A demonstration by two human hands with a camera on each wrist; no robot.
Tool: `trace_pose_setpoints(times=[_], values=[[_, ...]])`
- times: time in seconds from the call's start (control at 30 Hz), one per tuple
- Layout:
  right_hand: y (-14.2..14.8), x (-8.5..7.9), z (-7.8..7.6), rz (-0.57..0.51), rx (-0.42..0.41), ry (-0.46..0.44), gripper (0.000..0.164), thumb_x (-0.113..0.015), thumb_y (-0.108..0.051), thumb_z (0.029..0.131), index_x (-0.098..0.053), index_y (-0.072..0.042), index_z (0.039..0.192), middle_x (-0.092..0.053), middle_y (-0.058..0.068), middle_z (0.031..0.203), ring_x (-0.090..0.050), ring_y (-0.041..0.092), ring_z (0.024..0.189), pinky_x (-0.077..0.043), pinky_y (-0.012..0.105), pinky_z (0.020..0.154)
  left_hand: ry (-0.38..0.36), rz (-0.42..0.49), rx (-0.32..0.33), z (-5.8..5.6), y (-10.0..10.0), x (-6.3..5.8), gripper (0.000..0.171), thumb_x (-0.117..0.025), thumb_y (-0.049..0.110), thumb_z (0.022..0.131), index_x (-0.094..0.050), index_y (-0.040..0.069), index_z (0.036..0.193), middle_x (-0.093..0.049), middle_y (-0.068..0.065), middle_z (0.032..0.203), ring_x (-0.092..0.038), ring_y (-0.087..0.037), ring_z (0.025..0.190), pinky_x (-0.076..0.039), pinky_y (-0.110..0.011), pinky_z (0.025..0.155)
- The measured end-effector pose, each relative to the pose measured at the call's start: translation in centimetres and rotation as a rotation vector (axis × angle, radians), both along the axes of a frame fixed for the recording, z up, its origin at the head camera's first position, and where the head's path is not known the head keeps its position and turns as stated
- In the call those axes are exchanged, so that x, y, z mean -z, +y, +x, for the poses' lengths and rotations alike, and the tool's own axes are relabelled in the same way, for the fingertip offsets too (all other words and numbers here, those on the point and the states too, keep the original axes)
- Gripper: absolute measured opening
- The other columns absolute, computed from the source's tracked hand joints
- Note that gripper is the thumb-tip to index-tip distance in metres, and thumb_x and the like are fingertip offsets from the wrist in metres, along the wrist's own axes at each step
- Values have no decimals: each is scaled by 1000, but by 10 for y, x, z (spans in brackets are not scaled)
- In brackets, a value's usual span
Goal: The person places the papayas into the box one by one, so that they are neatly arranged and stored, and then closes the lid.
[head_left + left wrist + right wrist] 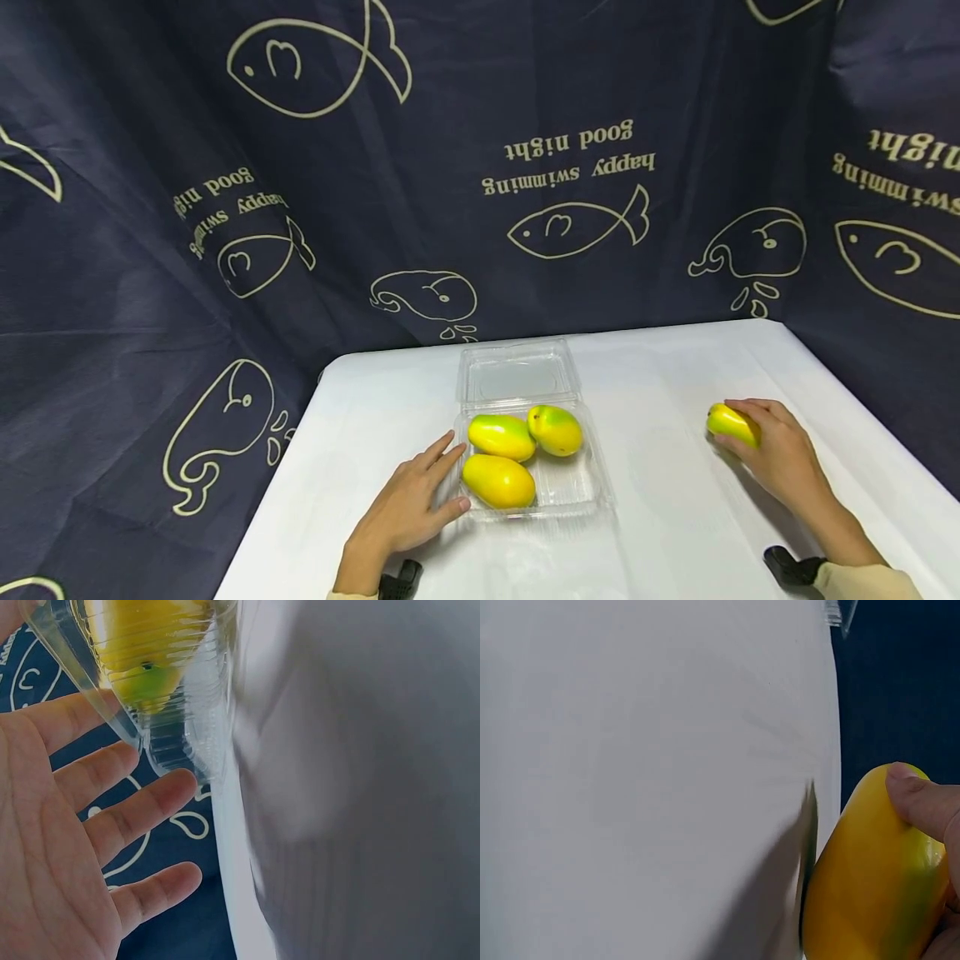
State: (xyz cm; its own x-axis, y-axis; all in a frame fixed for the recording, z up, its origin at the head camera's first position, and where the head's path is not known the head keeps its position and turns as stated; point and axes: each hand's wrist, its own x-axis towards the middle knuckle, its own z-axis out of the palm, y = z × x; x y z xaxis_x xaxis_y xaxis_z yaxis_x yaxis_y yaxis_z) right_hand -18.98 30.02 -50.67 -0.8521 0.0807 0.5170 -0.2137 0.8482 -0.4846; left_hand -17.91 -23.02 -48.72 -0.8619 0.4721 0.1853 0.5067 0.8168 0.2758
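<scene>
Yellow and green, the held mango is in the right hand, between the container and the surface's right edge, nearer that edge. Grip there: pinching the fruit, thumb on one side, fingers on the other. Right wrist view: thumb laid over one end of it. Whether it touches the white surface, cannot tell.

Container, clear plastic, sits about midway between left and right edges. Lid folded back, reaching the far edge. Inside, three more: front mango nearest the near edge, rear mango beyond it, third mango just to the right of the rear one.

Left hand: grip spread, fingertips touching or just beside the container's left wall, thumb by its near left corner. Left wrist view: fingers fanned, yellow showing through ribbed plastic.

Dark blue cloth hangs beyond the far edge, printed with pale outlines and upside-down words. Black device on right wrist; pale sleeve below.
</scene>
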Motion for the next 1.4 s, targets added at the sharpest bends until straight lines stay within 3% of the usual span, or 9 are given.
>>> trace_pose_setpoints(times=[0.27, 0.6, 0.73, 0.93, 1.13, 1.4], values=[[-5, -5, 6, -13, -3, -29, 53, -84, -14, 79, -63, 1, 125, -59, 27, 118, -56, 46, 102, -41, 56, 79, -7, -15, 0, 1, -1, 1, 73, -56, 61, 93, -39, 28, 155, -26, 6, 167, -45, -21, 143, -44, -52, 107], [-18, -11, 8, -20, -41, -24, 54, -81, -13, 82, -60, 5, 129, -56, 28, 119, -55, 45, 103, -41, 56, 80, -1, -12, -3, 1, -1, 2, 73, -57, 60, 93, -39, 28, 155, -27, 5, 166, -44, -21, 144, -44, -53, 107], [-22, -11, 8, -22, -42, -12, 55, -82, -14, 82, -60, 4, 129, -57, 26, 119, -55, 42, 103, -40, 51, 80, 0, -15, -1, 1, -1, 2, 72, -58, 59, 93, -39, 28, 155, -27, 5, 166, -44, -21, 143, -44, -52, 107], [-30, -14, 11, -22, -67, 28, 53, -82, -14, 82, -61, 2, 129, -58, 22, 119, -56, 36, 101, -34, 27, 78, -12, -14, -2, 2, 0, 2, 72, -58, 58, 93, -39, 28, 156, -26, 5, 167, -44, -21, 143, -44, -53, 107], [-43, -19, 13, -26, -93, 38, 53, -79, -18, 86, -60, 2, 131, -57, 20, 120, -56, 34, 103, -36, 28, 80, -14, -23, -4, 2, 1, 1, 72, -57, 59, 93, -38, 29, 156, -26, 5, 167, -44, -21, 144, -44, -53, 107], [-57, -23, 11, -19, -140, 113, 52, -79, -13, 85, -60, 1, 131, -57, 17, 119, -54, 30, 101, -34, 18, 83, -2, -22, -3, 2, 1, 0, 72, -57, 59, 94, -38, 28, 156, -26, 4, 166, -45, -21, 143, -45, -52, 106]])
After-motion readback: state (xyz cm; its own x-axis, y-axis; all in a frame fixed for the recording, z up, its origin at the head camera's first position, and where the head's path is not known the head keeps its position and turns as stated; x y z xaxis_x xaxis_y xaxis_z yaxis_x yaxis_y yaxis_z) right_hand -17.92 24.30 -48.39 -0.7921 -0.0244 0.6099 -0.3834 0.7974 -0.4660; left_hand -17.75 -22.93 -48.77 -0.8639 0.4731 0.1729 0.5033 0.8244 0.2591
